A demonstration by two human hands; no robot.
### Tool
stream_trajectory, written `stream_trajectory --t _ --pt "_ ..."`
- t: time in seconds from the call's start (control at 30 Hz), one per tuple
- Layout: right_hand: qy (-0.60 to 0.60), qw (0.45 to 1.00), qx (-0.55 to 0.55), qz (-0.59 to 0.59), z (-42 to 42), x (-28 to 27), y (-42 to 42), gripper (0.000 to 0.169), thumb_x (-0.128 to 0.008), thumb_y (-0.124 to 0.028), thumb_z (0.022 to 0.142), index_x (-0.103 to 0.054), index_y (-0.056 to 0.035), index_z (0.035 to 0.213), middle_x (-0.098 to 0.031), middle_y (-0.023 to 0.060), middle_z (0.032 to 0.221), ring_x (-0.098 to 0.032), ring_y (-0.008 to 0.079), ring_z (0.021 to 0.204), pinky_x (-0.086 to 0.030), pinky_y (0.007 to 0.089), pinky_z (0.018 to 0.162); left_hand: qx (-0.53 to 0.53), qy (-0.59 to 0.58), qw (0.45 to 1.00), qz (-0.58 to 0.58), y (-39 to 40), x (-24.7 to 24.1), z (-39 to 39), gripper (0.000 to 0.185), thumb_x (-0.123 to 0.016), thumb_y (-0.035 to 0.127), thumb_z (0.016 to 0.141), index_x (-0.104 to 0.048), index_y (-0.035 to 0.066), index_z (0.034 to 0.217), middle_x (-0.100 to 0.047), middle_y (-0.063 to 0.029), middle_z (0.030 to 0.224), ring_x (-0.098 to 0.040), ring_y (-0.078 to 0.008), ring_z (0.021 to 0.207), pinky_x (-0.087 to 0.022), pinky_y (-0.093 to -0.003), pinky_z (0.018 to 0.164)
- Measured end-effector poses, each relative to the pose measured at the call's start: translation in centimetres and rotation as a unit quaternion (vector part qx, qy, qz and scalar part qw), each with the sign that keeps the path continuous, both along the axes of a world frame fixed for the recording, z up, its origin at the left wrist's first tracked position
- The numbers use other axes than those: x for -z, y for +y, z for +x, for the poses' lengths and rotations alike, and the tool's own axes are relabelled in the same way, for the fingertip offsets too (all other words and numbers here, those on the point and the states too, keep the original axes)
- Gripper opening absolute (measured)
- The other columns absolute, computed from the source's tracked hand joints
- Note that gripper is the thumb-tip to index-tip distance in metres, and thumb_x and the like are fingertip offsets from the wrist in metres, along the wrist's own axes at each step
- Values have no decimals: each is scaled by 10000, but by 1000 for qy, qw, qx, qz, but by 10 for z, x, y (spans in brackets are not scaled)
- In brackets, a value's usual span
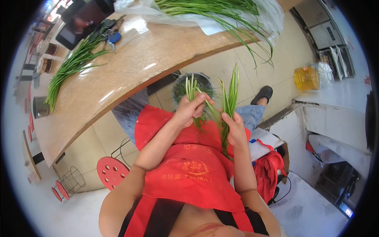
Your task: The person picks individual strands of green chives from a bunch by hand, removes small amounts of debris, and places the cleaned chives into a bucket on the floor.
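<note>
My left hand [192, 109] is closed on a small bunch of green chives [191, 86], their pale ends up, above my lap. My right hand [234, 126] grips a longer bunch of chives [230, 94], upright and a little to the right; one or more stalks cross between the two hands. Beneath and beyond them a round bin [207, 80] on the floor holds green scraps. On the table, a pile of chives [74, 60] lies at the left, and a larger heap [207, 7] rests on clear plastic at the top, some stalks hanging over the edge.
The curved table [133, 59] also bears a dark-framed device [71, 34], keys with a blue tag [115, 37], jars [44, 65] and a metal cup [41, 107]. A red stool [112, 170] stands at lower left. At right are a bottle of yellow oil [306, 78] and a red bag [268, 174].
</note>
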State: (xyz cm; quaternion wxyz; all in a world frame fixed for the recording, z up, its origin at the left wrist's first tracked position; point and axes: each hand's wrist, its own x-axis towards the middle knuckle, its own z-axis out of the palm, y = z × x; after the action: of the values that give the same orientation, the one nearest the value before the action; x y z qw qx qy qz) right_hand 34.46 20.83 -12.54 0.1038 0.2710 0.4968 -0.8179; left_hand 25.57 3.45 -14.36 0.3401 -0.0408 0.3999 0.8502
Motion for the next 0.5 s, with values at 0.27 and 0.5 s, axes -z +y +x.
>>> stream_trajectory --t 0.27,0.5 --pt "11 999 -49 8 1 -4 -2 171 -587 -112 908 -584 -11 1045 -581 6 826 -539 87 610 -454 222 560 13 -18 1000 -20 2 -4 0 154 -560 193 921 -560 44 962 -629 -82 846 -325 -18 419 -257 -173 383" --pt "52 990 -94 88 2 0 -7 178 -585 -106 908 -599 5 1046 -585 0 801 -507 72 576 -409 218 522 36 14 993 -113 7 -1 5 127 -651 122 835 -591 31 899 -498 38 603 -330 -22 421 -235 -201 385"
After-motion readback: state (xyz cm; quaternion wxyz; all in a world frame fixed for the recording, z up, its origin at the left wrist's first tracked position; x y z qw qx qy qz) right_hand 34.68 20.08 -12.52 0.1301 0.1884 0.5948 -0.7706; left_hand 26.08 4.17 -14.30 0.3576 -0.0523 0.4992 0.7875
